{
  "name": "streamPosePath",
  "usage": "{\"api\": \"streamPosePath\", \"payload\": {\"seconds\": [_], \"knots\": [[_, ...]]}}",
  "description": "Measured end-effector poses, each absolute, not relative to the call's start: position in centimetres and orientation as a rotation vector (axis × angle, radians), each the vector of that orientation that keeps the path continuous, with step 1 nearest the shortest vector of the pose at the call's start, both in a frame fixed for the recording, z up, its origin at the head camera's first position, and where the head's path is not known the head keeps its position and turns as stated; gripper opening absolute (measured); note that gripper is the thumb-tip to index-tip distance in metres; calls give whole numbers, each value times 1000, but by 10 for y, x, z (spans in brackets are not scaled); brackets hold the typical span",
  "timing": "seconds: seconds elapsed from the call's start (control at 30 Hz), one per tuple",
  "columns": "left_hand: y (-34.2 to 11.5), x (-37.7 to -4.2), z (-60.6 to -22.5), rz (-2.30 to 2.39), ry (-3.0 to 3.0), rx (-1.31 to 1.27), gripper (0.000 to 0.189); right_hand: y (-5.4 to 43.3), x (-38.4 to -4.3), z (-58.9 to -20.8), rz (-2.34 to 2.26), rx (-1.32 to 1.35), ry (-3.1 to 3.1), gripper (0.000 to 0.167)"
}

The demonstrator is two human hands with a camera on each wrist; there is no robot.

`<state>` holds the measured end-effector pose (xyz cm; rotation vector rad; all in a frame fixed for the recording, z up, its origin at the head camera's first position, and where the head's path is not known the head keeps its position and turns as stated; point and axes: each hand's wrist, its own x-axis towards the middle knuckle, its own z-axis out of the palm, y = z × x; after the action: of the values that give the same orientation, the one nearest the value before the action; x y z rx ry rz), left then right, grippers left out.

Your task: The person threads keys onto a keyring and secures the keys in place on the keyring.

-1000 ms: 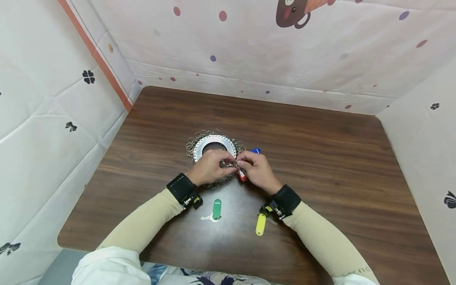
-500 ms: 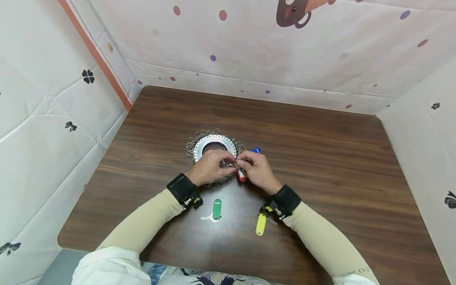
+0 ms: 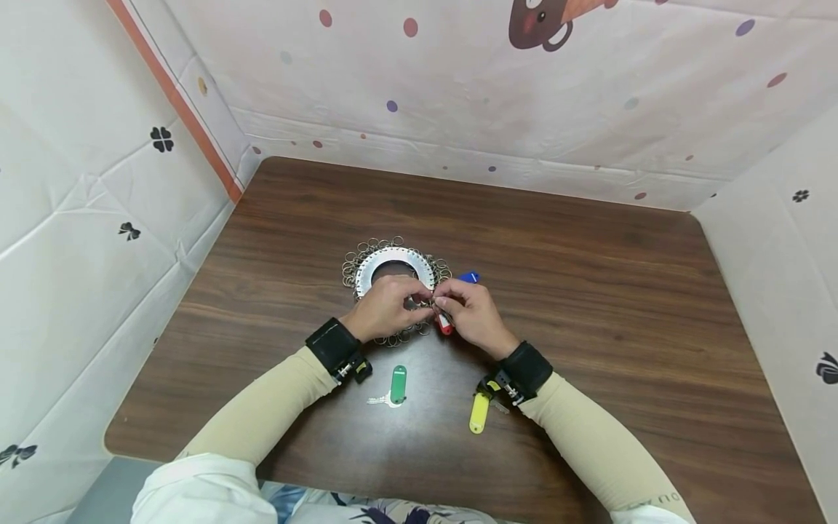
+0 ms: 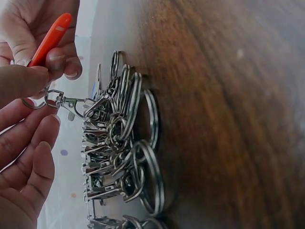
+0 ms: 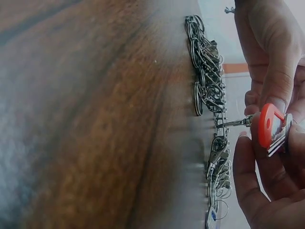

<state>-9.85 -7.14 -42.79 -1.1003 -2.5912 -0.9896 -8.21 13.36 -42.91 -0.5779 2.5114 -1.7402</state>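
Note:
My left hand [image 3: 388, 307] pinches a split key ring [image 4: 34, 103] on a swivel clasp [image 4: 66, 102], hooked to the round metal rack [image 3: 368, 271]. My right hand [image 3: 476, 314] pinches a red key tag [image 5: 270, 125] with a silver key [image 5: 280, 139] right against that ring. Fingertips of both hands meet at the rack's right edge. Fingers partly hide where tag and ring come together, so I cannot tell whether they are linked. Several clasps with empty rings [image 4: 151, 176] hang round the rack.
Nearer me on the brown table [image 3: 589, 291] lie a green key tag [image 3: 398, 384] with a key [image 3: 378, 400], and a yellow key tag [image 3: 479, 413] partly under my right wrist. A blue key tag [image 3: 469, 277] sits at the rack's right side, beyond my right hand.
Both hands stay in place at the rack's right edge. The red tag tilts and shifts very slightly between my fingers; the rest looks the same.

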Motion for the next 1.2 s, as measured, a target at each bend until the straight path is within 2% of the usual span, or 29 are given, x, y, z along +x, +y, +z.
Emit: {"api": "streamPosePath", "payload": {"seconds": [0.73, 1.2], "knots": [[-70, -99, -430, -1028, -2626, -1102, 23, 142, -82, -431, -1670, -578, 2557, 9], [-75, -100, -433, -1044, -2746, -1065, 18, 163, -94, -420, -1109, -484, 2559, 9]]}}
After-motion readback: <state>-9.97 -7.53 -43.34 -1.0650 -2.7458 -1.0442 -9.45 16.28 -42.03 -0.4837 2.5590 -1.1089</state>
